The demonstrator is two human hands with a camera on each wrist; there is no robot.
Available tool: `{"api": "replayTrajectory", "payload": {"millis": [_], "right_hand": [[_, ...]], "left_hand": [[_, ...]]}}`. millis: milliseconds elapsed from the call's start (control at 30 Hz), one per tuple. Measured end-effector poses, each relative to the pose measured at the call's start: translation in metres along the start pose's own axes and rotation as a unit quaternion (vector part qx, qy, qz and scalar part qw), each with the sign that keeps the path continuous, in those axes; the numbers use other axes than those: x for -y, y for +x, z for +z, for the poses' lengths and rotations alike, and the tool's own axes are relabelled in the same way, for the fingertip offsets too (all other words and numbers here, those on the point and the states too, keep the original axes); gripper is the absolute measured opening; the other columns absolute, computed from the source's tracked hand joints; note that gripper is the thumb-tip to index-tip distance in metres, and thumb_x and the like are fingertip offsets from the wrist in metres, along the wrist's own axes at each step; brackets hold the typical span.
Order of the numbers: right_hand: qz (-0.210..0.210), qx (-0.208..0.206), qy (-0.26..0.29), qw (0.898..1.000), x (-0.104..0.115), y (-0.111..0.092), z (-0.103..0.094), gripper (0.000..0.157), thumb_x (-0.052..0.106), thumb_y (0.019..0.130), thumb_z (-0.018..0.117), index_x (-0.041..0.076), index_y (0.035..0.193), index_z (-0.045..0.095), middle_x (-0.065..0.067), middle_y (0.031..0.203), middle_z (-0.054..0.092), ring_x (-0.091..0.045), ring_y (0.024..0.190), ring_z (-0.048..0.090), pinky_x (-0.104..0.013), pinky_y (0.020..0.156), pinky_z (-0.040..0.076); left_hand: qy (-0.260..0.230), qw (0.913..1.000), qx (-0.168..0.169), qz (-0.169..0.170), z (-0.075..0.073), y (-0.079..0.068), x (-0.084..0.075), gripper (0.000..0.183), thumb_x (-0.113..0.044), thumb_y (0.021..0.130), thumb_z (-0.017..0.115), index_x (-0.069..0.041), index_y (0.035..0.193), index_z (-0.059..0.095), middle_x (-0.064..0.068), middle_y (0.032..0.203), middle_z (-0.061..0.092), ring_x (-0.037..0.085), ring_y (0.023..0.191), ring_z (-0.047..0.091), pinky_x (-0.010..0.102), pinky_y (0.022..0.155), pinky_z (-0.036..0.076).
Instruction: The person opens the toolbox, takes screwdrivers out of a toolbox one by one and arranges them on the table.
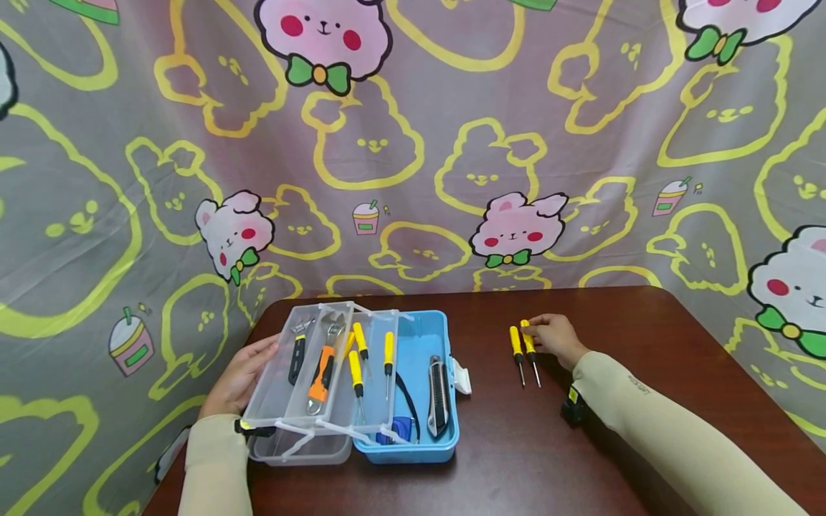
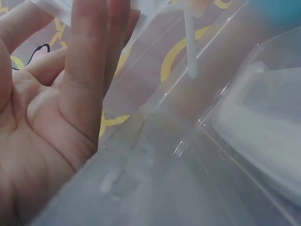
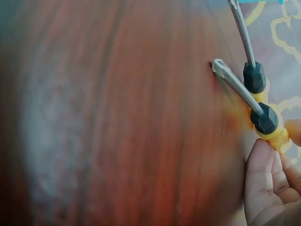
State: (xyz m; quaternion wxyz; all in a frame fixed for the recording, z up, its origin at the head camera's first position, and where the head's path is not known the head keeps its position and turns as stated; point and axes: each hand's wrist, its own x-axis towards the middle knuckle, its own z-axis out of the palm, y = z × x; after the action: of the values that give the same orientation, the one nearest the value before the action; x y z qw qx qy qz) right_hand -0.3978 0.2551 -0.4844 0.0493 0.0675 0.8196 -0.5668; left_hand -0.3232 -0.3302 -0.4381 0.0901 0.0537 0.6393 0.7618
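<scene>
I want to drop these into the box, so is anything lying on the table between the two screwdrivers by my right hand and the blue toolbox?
Nothing visible. The two screwdrivers at the right hand and the blue toolbox have only bare table between them.

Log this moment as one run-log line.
left hand: flat against clear tray of blue toolbox | right hand: pinching screwdriver on table | second screwdriver lies beside it

Glossy dark wood-grain table (image 1: 581,444), clear smooth plastic tray (image 1: 303,401) over glossy blue plastic toolbox (image 1: 439,430), screwdrivers (image 1: 524,351) with yellow-and-black plastic handles and bright metal shafts, matt printed cloth backdrop (image 1: 452,143)
</scene>
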Motion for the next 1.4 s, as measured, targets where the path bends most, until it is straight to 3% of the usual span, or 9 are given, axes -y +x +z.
{"api": "replayTrajectory", "payload": {"millis": [500, 767, 967, 1133, 1400], "right_hand": [[-0.018, -0.004, -0.075, 0.997, -0.0014, 0.0006, 0.0, 0.033, 0.017, 0.092, 0.069, -0.006, 0.114, 0.06, -0.016, 0.1, 0.064, -0.022, 0.077, 0.06, -0.032, 0.064, 0.056], [-0.03, 0.0, -0.109, 0.994, 0.002, -0.0012, 0.0014, 0.035, 0.019, 0.091, 0.07, -0.006, 0.114, 0.061, -0.016, 0.098, 0.064, -0.023, 0.078, 0.061, -0.033, 0.065, 0.056], [-0.02, 0.003, -0.127, 0.992, 0.0035, -0.001, 0.0015, 0.037, 0.022, 0.091, 0.071, -0.005, 0.114, 0.061, -0.015, 0.096, 0.065, -0.023, 0.077, 0.062, -0.033, 0.064, 0.056], [-0.025, 0.005, -0.145, 0.989, 0.0043, -0.0021, 0.0016, 0.039, 0.024, 0.091, 0.071, -0.005, 0.116, 0.061, -0.014, 0.097, 0.065, -0.023, 0.076, 0.063, -0.033, 0.063, 0.056], [-0.025, 0.0, -0.157, 0.987, 0.0067, -0.0044, 0.0025, 0.039, 0.024, 0.091, 0.071, -0.005, 0.117, 0.061, -0.014, 0.098, 0.065, -0.022, 0.075, 0.063, -0.032, 0.063, 0.055]], "left_hand": [[0.009, 0.9998, 0.008, 0.015, 0.0004, 0.0007, -0.0005, 0.029, -0.019, 0.104, 0.049, -0.017, 0.127, 0.065, 0.0, 0.109, 0.07, 0.015, 0.092, 0.067, 0.03, 0.075, 0.056], [-0.002, 0.9995, -0.013, -0.028, 0.002, -0.0001, -0.004, 0.053, -0.025, 0.101, 0.054, -0.007, 0.149, 0.04, 0.001, 0.116, 0.068, 0.02, 0.101, 0.067, 0.037, 0.083, 0.054], [0.006, 0.9999, -0.01, -0.009, -0.0016, 0.0015, 0.0002, 0.041, -0.02, 0.104, 0.048, -0.007, 0.143, 0.05, 0.0, 0.111, 0.069, 0.016, 0.095, 0.067, 0.033, 0.078, 0.056], [-0.005, 1.0, 0.001, 0.002, -0.0022, 0.0007, 0.0016, 0.031, -0.019, 0.104, 0.048, -0.016, 0.131, 0.063, 0.0, 0.11, 0.07, 0.015, 0.092, 0.067, 0.031, 0.075, 0.056], [0.008, 0.9998, 0.007, 0.016, -0.0009, 0.0003, 0.0019, 0.03, -0.02, 0.104, 0.049, -0.017, 0.129, 0.064, 0.0, 0.109, 0.07, 0.015, 0.092, 0.067, 0.03, 0.074, 0.056]]}}
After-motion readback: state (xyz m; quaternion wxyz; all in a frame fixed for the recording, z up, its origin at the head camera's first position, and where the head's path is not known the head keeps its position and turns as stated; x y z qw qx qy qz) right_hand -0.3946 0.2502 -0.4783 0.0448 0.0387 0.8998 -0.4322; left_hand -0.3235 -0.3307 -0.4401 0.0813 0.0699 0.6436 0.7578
